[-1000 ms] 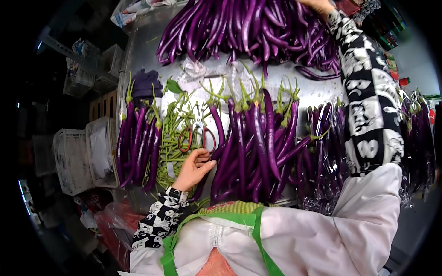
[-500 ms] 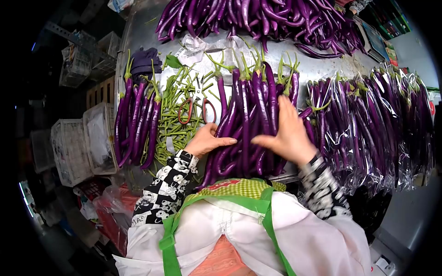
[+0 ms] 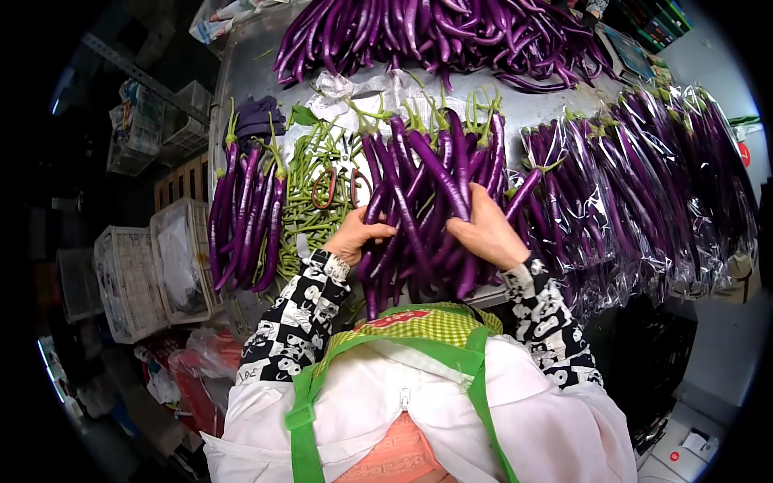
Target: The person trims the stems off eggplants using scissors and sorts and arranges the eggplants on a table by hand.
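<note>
Long purple eggplants (image 3: pixel 419 201) with green stems lie in a loose bunch in front of me. My left hand (image 3: pixel 359 235) is closed round the bunch's left side, thumb on top. On the right side my right hand (image 3: pixel 486 232) grips the bunch, its fingers partly hidden among the eggplants. Red-handled scissors (image 3: pixel 324 188) lie to the left on cut green stems (image 3: pixel 303 217). A white crumpled cloth (image 3: pixel 342 95) lies behind the bunch.
A large eggplant pile (image 3: pixel 451 36) covers the metal table's (image 3: pixel 250 60) back. Bagged eggplants (image 3: pixel 636 185) are at the right, a smaller group (image 3: pixel 248 217) and dark cloth (image 3: pixel 259 119) at the left. White crates (image 3: pixel 133 278) stand beyond the left edge.
My right hand has come down from the far pile to the near bunch. Both hands have closed on the bunch, and its eggplants have shifted, some now crossing.
</note>
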Motion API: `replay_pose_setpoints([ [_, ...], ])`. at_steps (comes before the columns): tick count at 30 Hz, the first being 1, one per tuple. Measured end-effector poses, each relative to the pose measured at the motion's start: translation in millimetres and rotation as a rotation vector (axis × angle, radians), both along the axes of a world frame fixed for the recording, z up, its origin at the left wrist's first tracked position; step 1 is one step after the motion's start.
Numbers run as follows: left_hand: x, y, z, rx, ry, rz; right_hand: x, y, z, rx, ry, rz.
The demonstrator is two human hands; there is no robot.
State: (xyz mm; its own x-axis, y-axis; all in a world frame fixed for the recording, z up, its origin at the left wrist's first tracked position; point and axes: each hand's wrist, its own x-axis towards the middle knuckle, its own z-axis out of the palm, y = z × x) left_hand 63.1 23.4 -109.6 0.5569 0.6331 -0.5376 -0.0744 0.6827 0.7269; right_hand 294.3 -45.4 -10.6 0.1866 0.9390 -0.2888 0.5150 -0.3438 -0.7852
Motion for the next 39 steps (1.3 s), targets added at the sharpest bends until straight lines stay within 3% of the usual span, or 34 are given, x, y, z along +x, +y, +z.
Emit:
replay_pose_setpoints([
  [4,3.8,-3.6,13.3,-0.259,-0.278,0.108,-36.6,-6.9,-39.6,0.14,-0.211,-0.113],
  [7,12.7,4.5,14.3,-0.16,-0.277,0.072,-55.5,-9.2,-46.5,0.193,-0.321,-0.008],
  [11,8.5,36.4,-38.9,-0.182,-0.292,-0.035,-62.4,-7.0,-51.3,0.341,-0.481,-0.066],
  [12,19.9,25.8,-2.4,-0.163,-0.207,-0.022,-62.6,-7.4,-50.3,0.345,-0.484,-0.068],
  [14,25.1,25.2,-0.3,-0.077,-0.162,-0.059,-64.6,-11.5,-48.9,0.272,-0.53,-0.026],
  [19,8.2,6.1,26.0,0.136,-0.228,-0.049,-78.3,-36.6,-37.0,0.483,-0.404,0.079],
  [21,-14.5,5.1,29.1,0.043,-0.401,-0.033,-90.5,-45.4,-36.1,0.573,-0.074,0.082],
  [23,-26.2,11.1,13.7,-0.045,-0.612,-0.035,-101.1,-49.1,-42.1,0.612,-0.194,0.226],
  [27,-42.4,17.7,-26.3,-0.089,-0.358,0.163,-110.2,-43.6,-62.7,0.473,-0.238,0.454],
  [29,-49.5,21.7,-47.2,-0.253,-0.311,0.24,-114.1,-44.4,-71.6,0.472,-0.196,0.532],
  [33,-47.0,19.6,-23.6,-0.103,-0.192,0.122,-113.8,-39.5,-57.6,0.455,-0.022,0.591],
  [35,-52.2,21.2,-22.8,-0.206,-0.249,0.063,-106.8,-34.0,-45.7,0.449,0.063,0.514],
  [37,-62.2,26.4,-21.5,-0.292,-0.332,-0.025,-101.1,-21.8,-37.0,0.254,0.367,0.264],
  [38,-61.9,24.0,-21.2,-0.285,-0.357,0.009,-105.6,-19.1,-41.5,0.163,0.55,-0.027],
  [39,-60.0,22.1,-13.3,-0.276,-0.379,0.042,-103.5,-13.9,-77.4,0.196,0.546,-0.164],
])
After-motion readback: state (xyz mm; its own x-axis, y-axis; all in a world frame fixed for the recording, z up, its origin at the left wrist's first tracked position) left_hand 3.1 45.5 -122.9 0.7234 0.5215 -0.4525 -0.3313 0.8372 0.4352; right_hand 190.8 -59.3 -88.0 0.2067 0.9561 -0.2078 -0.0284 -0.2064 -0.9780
